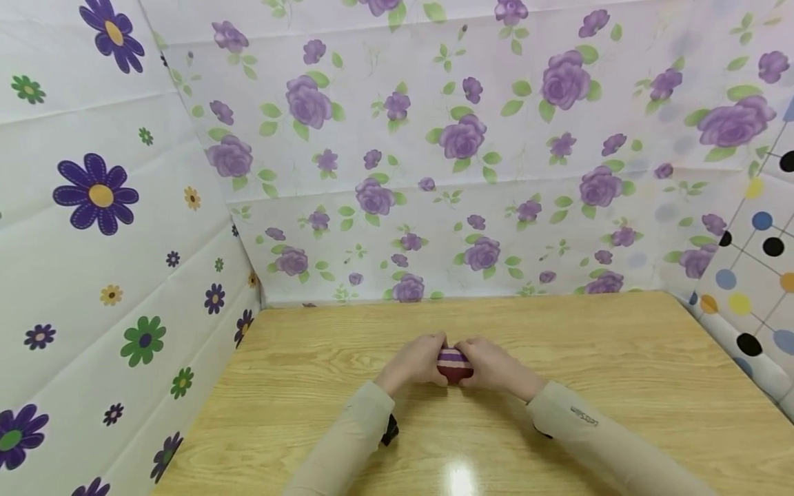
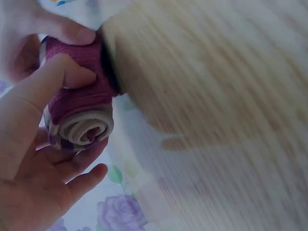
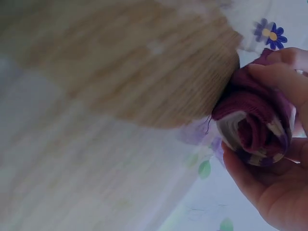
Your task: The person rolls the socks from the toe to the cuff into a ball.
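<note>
A rolled-up sock [image 1: 455,365], maroon with purple and pale stripes, is held between both hands over the middle of the table. My left hand [image 1: 422,359] grips its left end, thumb on the maroon knit and fingers around the far side. On the opposite end, my right hand [image 1: 494,365] holds it the same way. The left wrist view shows a pale spiral at one end of the rolled sock [image 2: 77,106]. At the other end, the right wrist view shows maroon and white layers of the sock [image 3: 255,103]. Fingers hide part of the striped side.
The wood-grain table [image 1: 620,351] reaches back to a cloth wall [image 1: 422,227] printed with purple roses. A daisy-patterned cloth [image 1: 155,275] stands along the left, and a dotted cloth [image 1: 753,275] along the right. Light glares off the table's near part.
</note>
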The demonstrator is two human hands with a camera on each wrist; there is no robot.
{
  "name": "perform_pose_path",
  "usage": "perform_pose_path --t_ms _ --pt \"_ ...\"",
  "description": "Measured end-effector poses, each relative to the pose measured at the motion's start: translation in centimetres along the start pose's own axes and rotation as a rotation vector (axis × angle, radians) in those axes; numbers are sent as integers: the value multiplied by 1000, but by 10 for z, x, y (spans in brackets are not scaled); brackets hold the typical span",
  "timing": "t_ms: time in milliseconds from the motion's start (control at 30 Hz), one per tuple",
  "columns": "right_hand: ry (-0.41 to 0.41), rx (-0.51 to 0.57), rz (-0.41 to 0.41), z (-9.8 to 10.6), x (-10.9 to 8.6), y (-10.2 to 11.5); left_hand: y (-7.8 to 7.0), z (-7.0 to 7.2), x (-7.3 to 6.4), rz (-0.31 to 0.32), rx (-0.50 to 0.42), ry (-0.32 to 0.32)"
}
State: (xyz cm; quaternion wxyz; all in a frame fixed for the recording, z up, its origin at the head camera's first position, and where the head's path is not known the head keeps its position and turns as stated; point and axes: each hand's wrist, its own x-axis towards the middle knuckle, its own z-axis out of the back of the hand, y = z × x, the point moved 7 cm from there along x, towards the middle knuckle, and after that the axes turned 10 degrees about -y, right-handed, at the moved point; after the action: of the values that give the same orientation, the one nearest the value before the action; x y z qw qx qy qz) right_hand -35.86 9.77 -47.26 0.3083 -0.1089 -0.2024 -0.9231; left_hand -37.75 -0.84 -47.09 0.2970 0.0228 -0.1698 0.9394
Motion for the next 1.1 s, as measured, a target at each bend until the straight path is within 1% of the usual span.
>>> perform_pose_path --t_ms 67,167,267,433,600,700,800,867,933,1100 --pt "30 25 -38 -3 -1 -3 2 -1 0 2 -63 23" --pt "72 92 -104 -7 -2 -9 5 -3 -1 11 -143 54" --pt "90 184 -124 -10 -3 -14 8 -2 -3 27 -219 67" --pt "97 375 -164 -11 -6 -22 17 -2 -7 97 -349 66" --pt "114 497 -262 -11 -7 -30 23 0 -8 174 -487 24" --pt "132 588 -335 -13 -8 -35 23 1 -8 214 -617 -9" --pt "158 713 -404 -15 -10 -37 20 1 -9 242 -757 -44" --pt "175 802 -442 -17 -12 -39 18 1 -9 248 -844 -69" --pt "184 889 -472 -18 -13 -39 15 2 -9 240 -902 -90" --pt "186 1125 -515 -17 -14 -34 7 2 -11 219 -1033 -98"
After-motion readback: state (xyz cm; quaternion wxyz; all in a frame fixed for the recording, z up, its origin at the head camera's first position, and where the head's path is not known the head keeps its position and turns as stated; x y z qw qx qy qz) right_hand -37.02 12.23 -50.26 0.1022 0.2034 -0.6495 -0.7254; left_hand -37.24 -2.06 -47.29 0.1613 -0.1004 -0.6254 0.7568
